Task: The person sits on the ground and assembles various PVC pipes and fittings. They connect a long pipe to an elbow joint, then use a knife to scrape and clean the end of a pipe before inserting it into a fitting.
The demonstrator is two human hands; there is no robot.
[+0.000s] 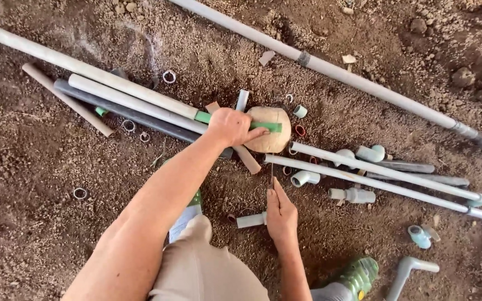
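Where the dirt ground [40,223] spreads brown and lumpy, a loose heap of plumbing lies before the person. A long pale pipe [90,71] runs from the upper left toward the middle, with a second grey pipe [135,100] and a dark pipe [124,111] close beside it and a tan pipe [65,99] a little below. Another long grey pipe [330,69] crosses the top of the view and bends down at the far right. Two thinner white pipes [375,175] lie side by side on the right, with elbow fittings [303,178] and couplings [353,195] scattered between and under them. Small rings [80,193] dot the soil to the left, well apart from the hands. A blue-green fitting [419,236] and a grey elbow piece [408,270] rest near a green shoe [358,274].

A rounded tan stone [271,134] sits in the middle of the heap, and a green pipe [238,122] lies across its top. The left hand [231,127] presses down on this green pipe, fingers curled over it and thumb pointing along it toward the stone, so the pipe's free end sticks out past the fingertips. The right hand [281,214] is lower, closed around a thin blade [272,173] that points up toward the stone; the blade's tip lies just short of the white pipes. A short white pipe stub [250,220] lies touching the right hand's edge.
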